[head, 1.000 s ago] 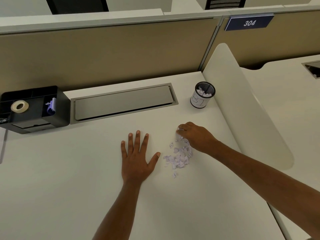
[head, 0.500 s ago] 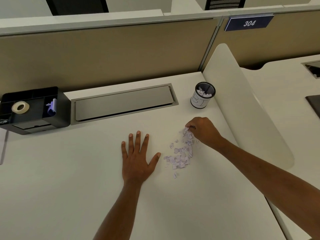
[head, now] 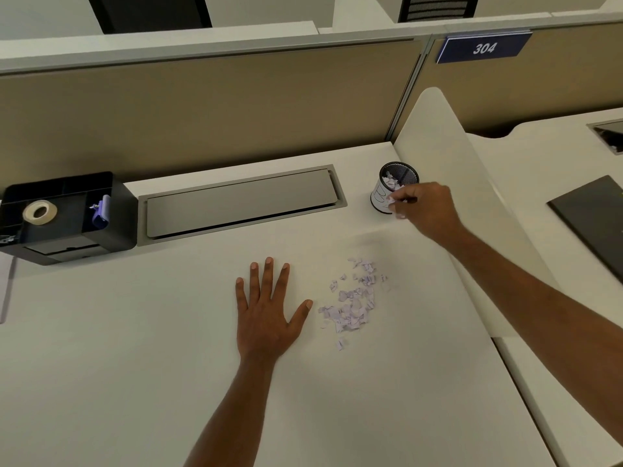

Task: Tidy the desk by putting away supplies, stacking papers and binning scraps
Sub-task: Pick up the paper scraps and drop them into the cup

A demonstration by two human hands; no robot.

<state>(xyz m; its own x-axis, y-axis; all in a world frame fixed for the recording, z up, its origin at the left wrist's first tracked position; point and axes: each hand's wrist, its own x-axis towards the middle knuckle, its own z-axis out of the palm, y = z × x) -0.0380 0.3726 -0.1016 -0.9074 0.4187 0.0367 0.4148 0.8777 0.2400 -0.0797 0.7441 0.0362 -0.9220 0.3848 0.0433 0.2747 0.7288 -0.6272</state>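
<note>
A loose heap of small torn paper scraps lies on the white desk, just right of my left hand, which rests flat with fingers spread. My right hand is raised beside a small black mesh cup near the desk's back right corner. Its fingertips pinch a few pale scraps at the cup's front rim. Several scraps sit inside the cup.
A black desk organiser with a tape roll and purple clips stands at the back left. A grey cable tray lid runs along the back. A curved white divider rises right of the cup; a dark pad lies beyond.
My right hand lifted a pinch of scraps off the heap and carried it back and right to the mesh cup. My left hand stayed flat in place.
</note>
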